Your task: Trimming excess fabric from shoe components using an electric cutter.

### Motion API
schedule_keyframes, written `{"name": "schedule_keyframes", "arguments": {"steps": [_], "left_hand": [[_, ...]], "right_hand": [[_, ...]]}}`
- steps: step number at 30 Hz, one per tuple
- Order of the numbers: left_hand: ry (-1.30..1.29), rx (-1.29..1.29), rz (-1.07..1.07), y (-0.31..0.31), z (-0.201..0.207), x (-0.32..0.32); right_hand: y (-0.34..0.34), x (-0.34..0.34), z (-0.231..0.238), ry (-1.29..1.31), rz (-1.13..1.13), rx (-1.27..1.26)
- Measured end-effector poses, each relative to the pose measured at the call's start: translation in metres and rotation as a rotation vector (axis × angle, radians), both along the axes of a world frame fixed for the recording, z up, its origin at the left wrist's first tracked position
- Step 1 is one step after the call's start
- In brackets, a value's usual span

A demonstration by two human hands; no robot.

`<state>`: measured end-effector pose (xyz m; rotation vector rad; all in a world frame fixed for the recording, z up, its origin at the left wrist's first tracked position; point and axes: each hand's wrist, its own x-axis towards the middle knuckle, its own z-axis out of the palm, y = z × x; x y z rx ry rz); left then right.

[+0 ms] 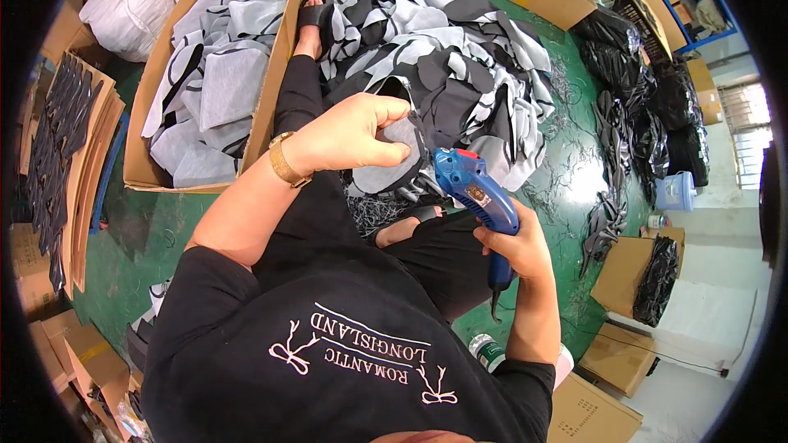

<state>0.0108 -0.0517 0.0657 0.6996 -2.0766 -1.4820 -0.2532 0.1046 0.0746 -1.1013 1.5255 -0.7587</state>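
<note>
My left hand [349,133], with a gold watch at the wrist, is closed in a pinch on the upper edge of a grey fabric piece [382,171] with a dark border. The piece hangs over my lap, and its lower part overlaps shreds and the cloth behind it. Wrapped round the handle of a blue electric cloth cutter [478,189] is my right hand [523,243]. The cutter's head points up and left, close beside the fabric's right edge; whether its blade touches the cloth I cannot tell. A dark cord leaves the handle's lower end.
Beyond my feet lies a large heap of grey and black fabric [427,41]. An open cardboard box [135,143] on the left holds grey pieces. Thin trimmings litter the green floor. Black plastic bags [677,98], a pale blue bucket [676,192] and cartons [620,357] stand along the right.
</note>
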Motion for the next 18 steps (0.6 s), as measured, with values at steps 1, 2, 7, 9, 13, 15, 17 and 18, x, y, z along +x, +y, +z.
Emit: {"name": "schedule_keyframes", "arguments": {"steps": [1,2,7,9,13,15,17,18], "left_hand": [[-0.021,-0.007,-0.027,0.000,0.000,0.000],[-0.021,-0.004,-0.025,0.000,-0.001,0.001],[0.046,0.099,-0.128,0.006,-0.002,-0.003],[0.043,0.135,-0.145,0.006,-0.003,-0.001],[0.070,0.147,-0.163,0.009,-0.007,-0.003],[0.089,0.189,-0.159,0.011,-0.017,-0.007],[0.104,0.231,-0.157,0.014,-0.025,-0.012],[0.165,0.258,-0.093,0.019,-0.026,-0.016]], "right_hand": [[-0.001,0.000,0.002,0.034,0.013,-0.003],[-0.002,0.000,0.004,0.034,0.015,-0.001],[-0.003,0.000,0.008,0.072,0.039,0.009],[-0.005,0.002,0.007,0.057,0.040,0.011],[-0.009,0.013,0.002,-0.035,-0.025,-0.083],[-0.013,0.016,-0.005,-0.124,-0.098,-0.128],[-0.018,0.022,-0.009,-0.217,-0.171,-0.175],[-0.020,0.026,-0.010,-0.231,-0.205,-0.213]]}}
